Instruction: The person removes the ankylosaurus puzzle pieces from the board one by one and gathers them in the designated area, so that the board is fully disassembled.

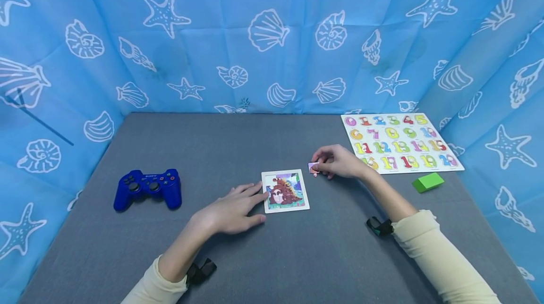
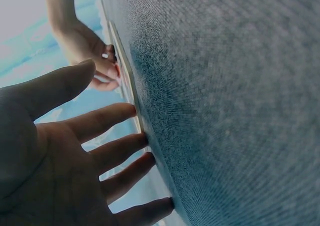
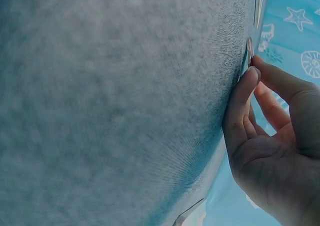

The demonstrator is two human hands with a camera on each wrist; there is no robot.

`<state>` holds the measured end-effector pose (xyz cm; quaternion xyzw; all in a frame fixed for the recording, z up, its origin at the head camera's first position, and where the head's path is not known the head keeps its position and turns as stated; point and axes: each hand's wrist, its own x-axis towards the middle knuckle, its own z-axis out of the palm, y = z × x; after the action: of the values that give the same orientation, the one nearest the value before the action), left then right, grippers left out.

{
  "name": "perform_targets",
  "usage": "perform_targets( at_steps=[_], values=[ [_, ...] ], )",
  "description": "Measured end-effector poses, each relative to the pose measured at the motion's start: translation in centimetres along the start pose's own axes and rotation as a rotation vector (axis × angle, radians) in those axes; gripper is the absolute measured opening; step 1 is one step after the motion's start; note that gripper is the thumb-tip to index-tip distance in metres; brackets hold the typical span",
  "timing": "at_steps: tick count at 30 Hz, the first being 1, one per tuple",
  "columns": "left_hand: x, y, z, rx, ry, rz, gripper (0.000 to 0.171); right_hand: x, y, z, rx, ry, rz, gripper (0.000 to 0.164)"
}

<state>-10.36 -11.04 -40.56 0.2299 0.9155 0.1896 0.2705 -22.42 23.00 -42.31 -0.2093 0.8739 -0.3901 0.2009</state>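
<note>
A square jigsaw puzzle (image 1: 285,191) in a white frame lies flat on the grey table, its picture showing a brown hedgehog-like animal with a gap at the upper left. My left hand (image 1: 234,207) rests at the frame's left edge, fingers spread and fairly straight; the left wrist view shows the open palm and fingertips by the frame's edge. My right hand (image 1: 337,162) pinches a small puzzle piece (image 1: 313,168) between thumb and finger, right of the frame and just at the table. In the right wrist view the piece (image 3: 250,49) appears edge-on at the fingertips.
A blue game controller (image 1: 148,189) lies on the left of the table (image 1: 212,143). At the back right is a white number board (image 1: 399,143) with colourful numerals, and a green block (image 1: 428,182) sits in front of it. A blue seashell-patterned curtain (image 1: 272,58) surrounds the table.
</note>
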Motion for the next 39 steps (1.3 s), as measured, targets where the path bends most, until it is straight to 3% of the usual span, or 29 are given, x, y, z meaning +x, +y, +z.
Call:
perform_targets(
  at_steps=[13,25,39],
  values=[
    [-0.1,0.1,0.0,-0.003,0.000,-0.008,0.065,-0.1,-0.2,0.0,0.016,0.038,0.007,0.018],
    [-0.3,0.2,0.0,0.013,0.027,0.021,0.064,0.2,-1.4,1.1,0.142,-0.014,-0.049,0.022],
    [-0.2,0.1,-0.1,0.006,0.020,0.019,0.064,1.8,-4.5,4.2,0.166,-0.136,-0.118,0.022]
  ],
)
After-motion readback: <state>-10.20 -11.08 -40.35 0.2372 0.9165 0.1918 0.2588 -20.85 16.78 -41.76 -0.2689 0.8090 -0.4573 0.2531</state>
